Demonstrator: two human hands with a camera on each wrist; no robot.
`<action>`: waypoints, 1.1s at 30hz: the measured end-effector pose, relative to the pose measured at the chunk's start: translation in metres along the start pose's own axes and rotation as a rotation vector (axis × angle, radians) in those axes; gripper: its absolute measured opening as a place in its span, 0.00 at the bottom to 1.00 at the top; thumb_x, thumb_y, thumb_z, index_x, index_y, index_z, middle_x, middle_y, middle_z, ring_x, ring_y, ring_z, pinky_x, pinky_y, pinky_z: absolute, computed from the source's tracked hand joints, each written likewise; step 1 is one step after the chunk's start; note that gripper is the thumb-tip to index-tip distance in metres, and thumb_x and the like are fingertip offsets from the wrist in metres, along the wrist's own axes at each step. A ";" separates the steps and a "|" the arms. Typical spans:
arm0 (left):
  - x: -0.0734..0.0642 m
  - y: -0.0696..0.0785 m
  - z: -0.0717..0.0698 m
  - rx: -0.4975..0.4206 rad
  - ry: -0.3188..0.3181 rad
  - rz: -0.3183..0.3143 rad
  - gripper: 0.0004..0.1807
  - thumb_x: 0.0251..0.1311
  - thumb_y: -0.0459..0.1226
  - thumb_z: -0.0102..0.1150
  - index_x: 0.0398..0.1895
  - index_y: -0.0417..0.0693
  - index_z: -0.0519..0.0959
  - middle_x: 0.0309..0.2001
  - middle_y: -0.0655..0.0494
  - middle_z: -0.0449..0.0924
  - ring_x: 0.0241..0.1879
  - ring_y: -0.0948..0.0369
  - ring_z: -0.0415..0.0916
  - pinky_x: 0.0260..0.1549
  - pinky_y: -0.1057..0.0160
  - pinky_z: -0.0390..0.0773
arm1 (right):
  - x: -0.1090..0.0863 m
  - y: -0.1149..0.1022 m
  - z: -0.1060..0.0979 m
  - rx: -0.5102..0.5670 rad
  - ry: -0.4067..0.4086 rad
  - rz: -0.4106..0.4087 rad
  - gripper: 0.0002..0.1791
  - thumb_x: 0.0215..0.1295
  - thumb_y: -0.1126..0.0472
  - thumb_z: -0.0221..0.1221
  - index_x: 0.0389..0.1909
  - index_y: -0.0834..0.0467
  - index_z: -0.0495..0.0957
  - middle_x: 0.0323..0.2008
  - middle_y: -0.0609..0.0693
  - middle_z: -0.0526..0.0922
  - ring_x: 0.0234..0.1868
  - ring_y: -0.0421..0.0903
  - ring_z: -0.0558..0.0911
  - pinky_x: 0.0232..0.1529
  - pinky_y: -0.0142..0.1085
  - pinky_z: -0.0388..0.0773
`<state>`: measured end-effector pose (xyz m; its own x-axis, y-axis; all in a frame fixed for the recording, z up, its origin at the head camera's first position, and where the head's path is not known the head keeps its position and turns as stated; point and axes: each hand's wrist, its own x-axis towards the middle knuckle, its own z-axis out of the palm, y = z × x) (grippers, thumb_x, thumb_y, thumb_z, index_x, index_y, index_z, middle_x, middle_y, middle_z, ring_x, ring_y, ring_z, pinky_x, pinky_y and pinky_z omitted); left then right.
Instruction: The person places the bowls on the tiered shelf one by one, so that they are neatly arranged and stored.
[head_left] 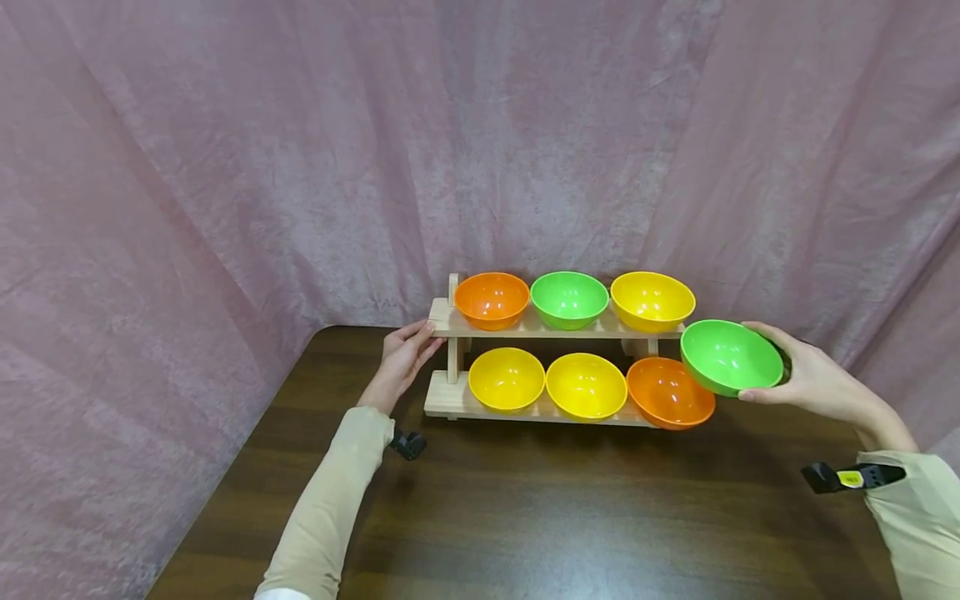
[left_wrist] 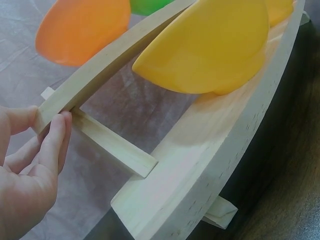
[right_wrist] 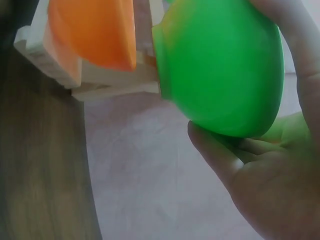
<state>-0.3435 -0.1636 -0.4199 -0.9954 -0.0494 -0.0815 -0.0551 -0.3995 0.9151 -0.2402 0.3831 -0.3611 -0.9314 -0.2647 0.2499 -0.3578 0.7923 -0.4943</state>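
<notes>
A two-tier wooden rack [head_left: 442, 406] bears orange, green and yellow bowls. My left hand [head_left: 405, 358] pinches the left end of its upper board [left_wrist: 55, 107] between thumb and fingers. In my right hand [head_left: 817, 379] is a green bowl [head_left: 731, 358], gripped by its right side and tilted, off the rack's right end. In the head view it overlaps the edge of the lower orange bowl [head_left: 667, 400]; whether they touch I cannot tell. Along the upper board stand an orange bowl [head_left: 491, 302], another green bowl [head_left: 570, 300] and a yellow bowl [head_left: 652, 302].
Two yellow bowls [head_left: 507, 379] sit on the lower board, left of the orange one. Beneath the rack is a dark wooden table [head_left: 570, 517]. A pink curtain [head_left: 337, 167] hangs right behind it. Each wrist carries a small black camera [head_left: 408, 445].
</notes>
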 end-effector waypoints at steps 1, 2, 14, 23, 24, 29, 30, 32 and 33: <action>0.000 0.000 0.000 0.000 -0.002 0.001 0.25 0.69 0.30 0.50 0.67 0.30 0.63 0.43 0.52 0.76 0.32 0.67 0.83 0.43 0.73 0.85 | 0.001 -0.001 0.001 0.004 0.001 -0.009 0.51 0.45 0.54 0.76 0.70 0.56 0.61 0.49 0.53 0.77 0.39 0.24 0.68 0.34 0.18 0.65; 0.000 0.001 0.000 -0.002 -0.003 0.001 0.25 0.69 0.30 0.50 0.67 0.29 0.63 0.42 0.52 0.76 0.32 0.67 0.83 0.42 0.73 0.85 | 0.001 -0.002 0.001 0.009 0.001 -0.020 0.51 0.44 0.55 0.76 0.70 0.56 0.61 0.48 0.49 0.76 0.39 0.24 0.68 0.35 0.17 0.65; 0.000 0.001 0.000 -0.005 -0.005 -0.007 0.25 0.69 0.30 0.50 0.67 0.30 0.63 0.45 0.51 0.75 0.34 0.66 0.83 0.47 0.70 0.84 | 0.005 -0.016 0.009 0.087 -0.052 -0.107 0.52 0.43 0.59 0.76 0.71 0.54 0.60 0.46 0.37 0.75 0.41 0.29 0.72 0.36 0.19 0.72; 0.000 -0.001 -0.002 0.006 0.006 -0.023 0.26 0.69 0.31 0.50 0.68 0.31 0.63 0.47 0.49 0.74 0.33 0.67 0.82 0.43 0.73 0.85 | 0.006 -0.029 0.015 0.191 -0.109 -0.193 0.54 0.40 0.65 0.76 0.71 0.54 0.59 0.51 0.34 0.75 0.46 0.31 0.74 0.42 0.18 0.74; 0.000 -0.001 -0.002 0.007 0.008 -0.024 0.26 0.69 0.31 0.50 0.68 0.31 0.63 0.47 0.49 0.74 0.33 0.67 0.82 0.43 0.73 0.85 | 0.006 -0.030 0.016 0.208 -0.116 -0.199 0.54 0.40 0.66 0.76 0.71 0.54 0.59 0.51 0.35 0.75 0.47 0.31 0.74 0.42 0.19 0.74; -0.001 -0.001 -0.001 0.019 0.008 -0.020 0.26 0.70 0.31 0.50 0.68 0.31 0.62 0.50 0.47 0.73 0.33 0.67 0.82 0.43 0.73 0.85 | 0.010 -0.035 0.020 0.250 -0.154 -0.212 0.55 0.40 0.67 0.75 0.72 0.52 0.58 0.57 0.38 0.74 0.51 0.32 0.74 0.46 0.20 0.75; 0.000 -0.001 -0.001 0.020 0.011 -0.020 0.26 0.70 0.31 0.50 0.68 0.31 0.63 0.51 0.47 0.72 0.34 0.67 0.82 0.44 0.73 0.85 | 0.011 -0.036 0.021 0.257 -0.160 -0.221 0.55 0.41 0.67 0.75 0.72 0.53 0.57 0.57 0.38 0.73 0.52 0.32 0.74 0.47 0.19 0.75; 0.000 -0.001 0.000 0.020 0.009 -0.015 0.26 0.69 0.31 0.50 0.68 0.31 0.63 0.51 0.47 0.72 0.34 0.67 0.82 0.44 0.73 0.85 | 0.013 -0.038 0.023 0.256 -0.157 -0.224 0.56 0.40 0.66 0.76 0.72 0.53 0.57 0.58 0.38 0.73 0.52 0.31 0.73 0.48 0.18 0.74; 0.000 0.000 0.000 0.021 0.008 -0.013 0.26 0.70 0.32 0.50 0.68 0.31 0.63 0.50 0.47 0.73 0.34 0.67 0.82 0.44 0.73 0.85 | 0.014 -0.039 0.024 0.262 -0.159 -0.232 0.56 0.40 0.67 0.76 0.73 0.54 0.57 0.59 0.38 0.73 0.53 0.31 0.73 0.48 0.18 0.73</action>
<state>-0.3438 -0.1638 -0.4204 -0.9940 -0.0517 -0.0962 -0.0694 -0.3810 0.9219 -0.2410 0.3351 -0.3583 -0.8149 -0.5187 0.2586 -0.5465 0.5391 -0.6408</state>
